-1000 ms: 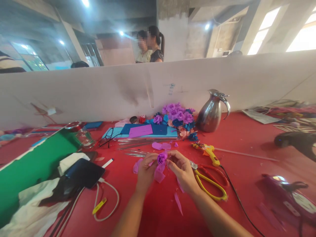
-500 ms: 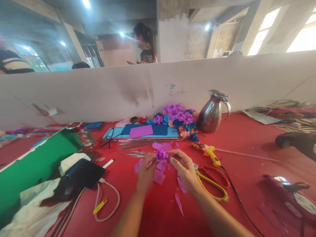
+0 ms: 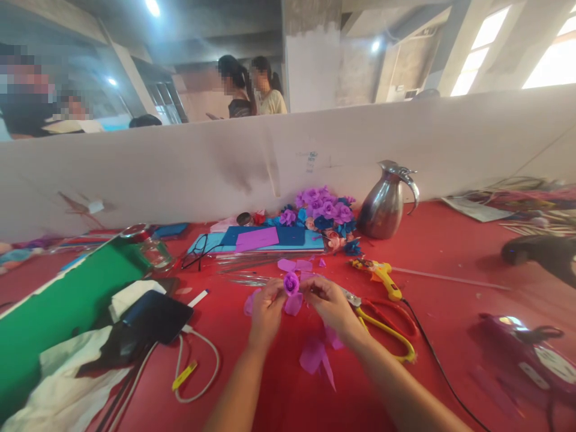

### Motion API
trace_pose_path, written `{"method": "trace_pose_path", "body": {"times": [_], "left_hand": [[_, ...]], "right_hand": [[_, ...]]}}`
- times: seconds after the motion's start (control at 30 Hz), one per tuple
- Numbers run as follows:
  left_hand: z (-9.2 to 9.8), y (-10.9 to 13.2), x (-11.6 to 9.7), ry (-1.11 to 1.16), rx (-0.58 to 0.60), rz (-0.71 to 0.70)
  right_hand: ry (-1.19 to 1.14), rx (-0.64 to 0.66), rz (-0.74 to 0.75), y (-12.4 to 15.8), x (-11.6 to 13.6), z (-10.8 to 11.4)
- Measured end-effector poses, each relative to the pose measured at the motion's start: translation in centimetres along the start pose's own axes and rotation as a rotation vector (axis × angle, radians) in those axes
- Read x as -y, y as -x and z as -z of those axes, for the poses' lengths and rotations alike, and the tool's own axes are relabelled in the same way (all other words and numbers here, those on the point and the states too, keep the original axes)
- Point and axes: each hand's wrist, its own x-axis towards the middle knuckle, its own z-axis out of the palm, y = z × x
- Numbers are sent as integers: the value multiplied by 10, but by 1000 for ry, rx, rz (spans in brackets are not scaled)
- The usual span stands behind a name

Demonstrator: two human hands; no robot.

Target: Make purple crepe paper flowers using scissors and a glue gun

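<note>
A purple paper rose (image 3: pixel 291 283) is held up between my two hands, its spiral centre facing me. My left hand (image 3: pixel 268 303) pinches it from the left side. My right hand (image 3: pixel 327 300) is closed at its right edge, thumb and forefinger pressed together on the petals. Below and around the hands lie loose purple paper petals (image 3: pixel 314 355) on the red table (image 3: pixel 288 396). Red-and-yellow-handled scissors (image 3: pixel 390 336) rest just right of my right hand, and a yellow glue gun (image 3: pixel 385 281) lies beyond them.
Finished paper flowers (image 3: pixel 321 210) are heaped at the back, beside a steel jug (image 3: pixel 384 204). Stacked coloured sheets (image 3: pixel 258 238) and glasses (image 3: pixel 201 251) lie left of them. A dark phone (image 3: pixel 167 315) with a white cable is at left, a power strip (image 3: pixel 535 354) at right. People stand behind the partition (image 3: pixel 189 162).
The rose has shifted slightly left and turned. A purple petal now lies lower on the table, below my hands. Behind the partition, more people have come into view.
</note>
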Motion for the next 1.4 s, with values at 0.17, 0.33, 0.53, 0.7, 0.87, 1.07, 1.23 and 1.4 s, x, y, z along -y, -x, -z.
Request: {"method": "trace_pose_path", "body": {"times": [0.17, 0.33, 0.53, 0.7, 0.87, 1.07, 1.23, 1.4], "left_hand": [[0, 0, 3, -26, -61, -56], [3, -2, 13, 18, -112, 36], [-2, -1, 14, 50, -93, 45], [-8, 3, 6, 53, -97, 50], [-9, 3, 6, 21, -119, 58], [-10, 3, 11, 47, -165, 83], [-10, 4, 17, 199, -92, 205], [-12, 3, 18, 169, -3, 157]], "right_hand": [[-32, 1, -54, -5, -6, 7], [-14, 72, 53, 5, 4, -1], [60, -82, 204, 12, 11, -5], [127, -99, 317, 14, 16, -5], [213, -132, 441, 16, 17, -6], [310, -146, 514, 18, 14, -8], [244, -170, 353, 15, 10, -7], [70, -129, 208, 14, 15, -4]]}}
